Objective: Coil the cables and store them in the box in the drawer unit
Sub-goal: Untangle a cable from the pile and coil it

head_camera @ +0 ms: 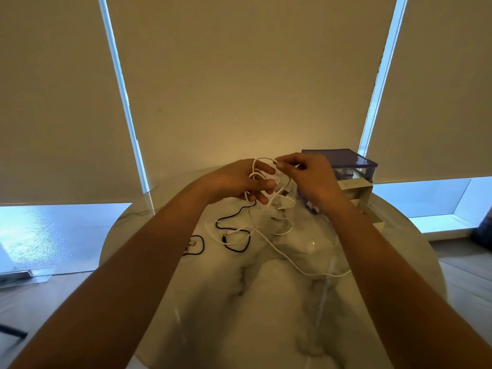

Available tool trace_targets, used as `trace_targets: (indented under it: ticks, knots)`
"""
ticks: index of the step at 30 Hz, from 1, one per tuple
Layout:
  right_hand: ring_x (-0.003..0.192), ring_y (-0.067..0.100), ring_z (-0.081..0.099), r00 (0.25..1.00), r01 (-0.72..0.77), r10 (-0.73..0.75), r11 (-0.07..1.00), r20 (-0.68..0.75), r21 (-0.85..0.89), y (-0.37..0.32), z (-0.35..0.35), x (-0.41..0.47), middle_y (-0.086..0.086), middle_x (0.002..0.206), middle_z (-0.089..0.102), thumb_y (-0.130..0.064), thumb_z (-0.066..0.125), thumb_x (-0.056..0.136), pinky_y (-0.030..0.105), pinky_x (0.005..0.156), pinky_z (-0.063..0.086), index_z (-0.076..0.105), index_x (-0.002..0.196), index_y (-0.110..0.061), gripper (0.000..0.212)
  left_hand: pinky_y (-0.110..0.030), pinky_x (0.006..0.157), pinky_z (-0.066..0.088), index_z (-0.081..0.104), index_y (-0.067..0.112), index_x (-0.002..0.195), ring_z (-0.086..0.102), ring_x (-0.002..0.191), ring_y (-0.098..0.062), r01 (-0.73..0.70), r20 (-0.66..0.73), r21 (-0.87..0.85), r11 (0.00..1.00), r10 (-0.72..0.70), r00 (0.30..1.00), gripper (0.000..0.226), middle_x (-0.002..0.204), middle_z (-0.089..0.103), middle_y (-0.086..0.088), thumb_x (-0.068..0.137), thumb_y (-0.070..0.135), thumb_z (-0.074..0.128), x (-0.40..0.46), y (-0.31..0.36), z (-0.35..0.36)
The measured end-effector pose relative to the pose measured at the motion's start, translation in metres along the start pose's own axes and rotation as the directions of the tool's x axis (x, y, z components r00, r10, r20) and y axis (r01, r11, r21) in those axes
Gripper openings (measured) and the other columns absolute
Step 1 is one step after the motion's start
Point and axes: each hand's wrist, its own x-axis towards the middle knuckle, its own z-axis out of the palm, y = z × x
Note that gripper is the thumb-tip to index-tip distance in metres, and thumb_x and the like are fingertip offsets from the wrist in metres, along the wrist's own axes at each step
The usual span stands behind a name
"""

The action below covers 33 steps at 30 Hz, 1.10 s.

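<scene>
Now your left hand [239, 179] holds loops of the thin white cable [269, 206]; your right hand [306, 174] pinches its end. Its tail lies on the round marble table [266, 302], crossing the black cable [234, 217], so pulling might tangle them.

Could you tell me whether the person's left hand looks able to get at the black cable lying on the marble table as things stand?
Probably not at once: the left hand is holding loops of the thin white cable, which the right hand pinches too. The black cable lies uncovered on the round marble table just below it.
</scene>
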Motion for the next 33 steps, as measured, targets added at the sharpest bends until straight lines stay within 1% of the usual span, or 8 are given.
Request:
trace_targets:
  ticks: [6,12,16,18,21,25,29,33]
  knots:
    - [0.083,0.002,0.054,0.98,-0.089,0.09,0.996,-0.178,0.011,0.002,-0.007,0.001,-0.003,0.099,0.063,-0.02,0.057,0.095,0.011,0.069,0.038,0.068,0.104,-0.016,0.015,-0.017,0.059,0.054,0.062,0.006,0.123,0.068,0.079,-0.009,-0.204,-0.337,0.051,0.978,0.209,0.918,0.03,0.101,0.07,-0.005,0.095,0.015,0.058,-0.007,-0.005,-0.015]
    - [0.072,0.011,0.054,0.955,-0.241,0.256,0.964,-0.149,0.116,0.005,-0.006,-0.007,-0.001,0.086,0.06,-0.018,0.044,0.101,0.018,0.057,0.041,0.056,0.11,-0.011,0.017,-0.022,0.071,0.053,0.068,0.016,0.096,0.062,0.074,-0.01,-0.279,-0.543,-0.169,0.945,0.147,0.827,0.03,0.08,0.065,0.001,0.102,0.031,0.043,-0.016,0.0,-0.025]
    - [0.055,0.016,0.049,0.871,-0.402,0.484,0.597,0.088,0.694,0.009,-0.006,-0.013,0.005,0.067,0.049,-0.01,0.037,0.102,0.029,0.053,0.05,0.053,0.094,-0.004,0.019,-0.023,0.075,0.047,0.066,0.018,0.091,0.063,0.074,-0.01,-0.296,-0.476,-0.673,0.678,-0.091,0.875,0.027,0.062,0.058,0.007,0.102,0.028,0.043,-0.021,0.005,-0.035]
    - [0.049,0.012,0.035,0.825,-0.447,0.55,0.495,0.13,0.745,0.014,-0.005,-0.015,0.001,0.061,0.038,-0.008,0.039,0.1,0.023,0.042,0.04,0.05,0.081,-0.011,0.023,-0.023,0.074,0.044,0.066,0.019,0.091,0.061,0.071,-0.008,-0.281,-0.44,-0.75,0.599,-0.135,0.888,0.026,0.06,0.052,0.008,0.101,0.03,0.044,-0.023,0.005,-0.039]
    - [0.047,0.011,0.028,0.811,-0.533,0.585,0.717,0.029,0.45,0.023,-0.002,-0.014,-0.001,0.061,0.035,-0.015,0.045,0.095,0.023,0.04,0.026,0.049,0.073,-0.019,0.023,-0.022,0.072,0.046,0.068,0.021,0.095,0.059,0.073,-0.007,-0.262,-0.468,-0.639,0.724,-0.094,0.879,0.026,0.069,0.055,0.008,0.101,0.032,0.045,-0.025,0.001,-0.038]
    - [0.074,0.019,0.052,0.907,-0.419,0.42,0.907,0.034,-0.034,0.022,0.01,-0.017,0.004,0.087,0.057,-0.023,0.046,0.094,0.033,0.065,0.042,0.059,0.096,-0.014,0.016,-0.024,0.078,0.054,0.07,0.02,0.102,0.051,0.078,-0.009,-0.176,-0.417,-0.465,0.868,-0.039,0.908,0.023,0.08,0.05,0.001,0.101,0.025,0.047,-0.025,0.001,-0.03]
    - [0.126,0.025,0.043,0.987,-0.106,0.141,0.926,0.073,-0.363,0.011,0.023,-0.025,0.004,0.133,0.053,-0.023,0.055,0.085,0.041,0.107,0.034,0.054,0.13,-0.024,0.045,-0.022,0.075,0.057,0.069,0.016,0.11,0.049,0.082,-0.011,-0.116,-0.369,-0.356,0.927,-0.025,0.929,0.023,0.082,0.05,0.0,0.1,0.022,0.049,-0.022,0.005,-0.018]
    - [0.122,0.018,0.046,0.983,0.157,-0.081,0.842,0.167,-0.516,-0.004,0.037,-0.034,-0.005,0.124,0.059,-0.041,0.06,0.086,0.036,0.108,0.018,0.066,0.111,-0.033,0.027,-0.023,0.069,0.059,0.068,0.01,0.108,0.052,0.078,-0.012,-0.116,-0.385,-0.393,0.912,-0.048,0.922,0.022,0.082,0.053,-0.003,0.1,0.017,0.049,-0.018,0.008,-0.011]
